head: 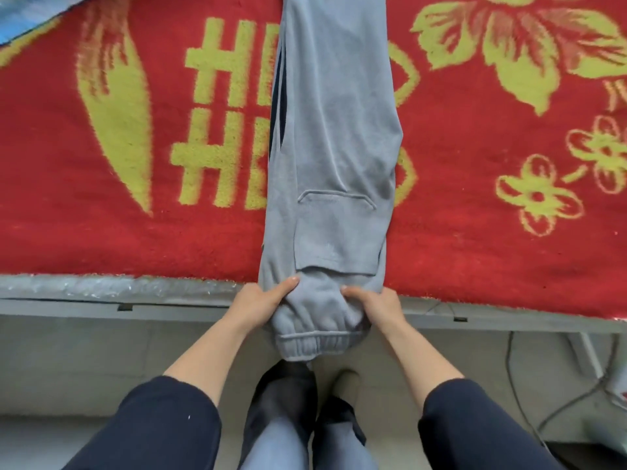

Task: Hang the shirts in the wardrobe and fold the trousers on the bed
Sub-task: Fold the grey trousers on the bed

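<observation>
The grey trousers (339,137) lay on the bed (118,245), their long axis running straight away from me. My left hand (263,300) and right hand (373,301) each gripped one side of the near elastic end, at the bed's edge.

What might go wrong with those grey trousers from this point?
1. The near end of the grey trousers hangs past the bed edge, gripped by the left hand and right hand; if released, it may slide off.
2. The fabric is bunched at the grip, so the fold may come out creased.
</observation>
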Demonstrator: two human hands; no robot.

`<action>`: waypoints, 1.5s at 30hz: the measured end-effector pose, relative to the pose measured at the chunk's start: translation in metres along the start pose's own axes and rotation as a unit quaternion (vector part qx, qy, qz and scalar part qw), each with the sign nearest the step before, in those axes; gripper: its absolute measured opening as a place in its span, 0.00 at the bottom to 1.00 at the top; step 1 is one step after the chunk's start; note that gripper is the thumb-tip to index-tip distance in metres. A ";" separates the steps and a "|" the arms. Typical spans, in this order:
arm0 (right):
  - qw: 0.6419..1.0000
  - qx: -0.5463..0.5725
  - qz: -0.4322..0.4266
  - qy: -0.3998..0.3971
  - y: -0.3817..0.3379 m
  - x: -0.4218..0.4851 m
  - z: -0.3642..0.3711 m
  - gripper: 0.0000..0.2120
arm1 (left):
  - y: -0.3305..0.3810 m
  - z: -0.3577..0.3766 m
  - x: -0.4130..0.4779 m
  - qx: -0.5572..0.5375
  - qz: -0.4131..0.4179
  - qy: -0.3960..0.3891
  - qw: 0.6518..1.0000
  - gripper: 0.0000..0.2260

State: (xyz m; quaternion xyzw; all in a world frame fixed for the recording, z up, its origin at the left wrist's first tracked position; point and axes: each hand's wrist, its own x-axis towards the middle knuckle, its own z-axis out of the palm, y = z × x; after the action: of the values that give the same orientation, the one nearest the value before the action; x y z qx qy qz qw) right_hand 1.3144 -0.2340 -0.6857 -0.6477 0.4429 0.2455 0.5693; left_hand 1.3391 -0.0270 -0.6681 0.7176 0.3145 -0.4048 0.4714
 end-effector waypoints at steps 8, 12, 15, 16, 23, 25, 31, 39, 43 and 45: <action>0.995 -0.051 -0.057 -0.062 0.023 -0.038 -0.041 0.22 | -0.032 0.008 -0.043 0.016 0.008 -0.069 0.997 0.10; 0.981 -0.116 0.064 -0.140 0.069 -0.075 -0.066 0.09 | -0.066 0.029 -0.086 0.080 -0.086 -0.139 0.983 0.09; 0.948 -0.206 0.140 -0.201 0.089 -0.094 -0.088 0.07 | -0.086 0.046 -0.114 0.159 -0.135 -0.202 0.957 0.08; 0.944 -0.226 0.137 -0.198 0.089 -0.096 -0.094 0.09 | -0.089 0.050 -0.118 0.166 -0.134 -0.206 0.955 0.09; 0.976 -0.010 0.020 -0.215 0.038 -0.086 -0.113 0.28 | -0.021 0.036 -0.131 0.100 -0.051 -0.175 0.978 0.06; 0.971 0.020 0.009 -0.238 0.006 -0.085 -0.112 0.11 | 0.010 0.019 -0.129 0.053 -0.031 -0.159 0.985 0.05; 0.973 0.106 -0.053 -0.198 -0.113 -0.056 -0.091 0.24 | 0.121 -0.030 -0.094 -0.163 0.039 -0.130 0.977 0.06; 0.985 0.114 -0.062 -0.116 -0.220 0.032 -0.046 0.24 | 0.223 -0.059 -0.001 -0.244 0.067 -0.108 0.961 0.11; 0.974 0.151 -0.077 -0.153 -0.246 0.070 -0.034 0.24 | 0.256 -0.067 0.046 -0.124 0.149 -0.080 0.978 0.12; 0.976 0.124 -0.100 -0.147 -0.262 0.086 -0.028 0.22 | 0.275 -0.071 0.062 -0.086 0.179 -0.064 0.978 0.12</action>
State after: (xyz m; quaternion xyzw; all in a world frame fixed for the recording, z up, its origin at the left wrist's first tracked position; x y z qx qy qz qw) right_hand 1.5750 -0.2971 -0.6139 -0.5702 0.3139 0.2232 0.7256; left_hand 1.6179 -0.0553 -0.5906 0.6914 0.1838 -0.3302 0.6157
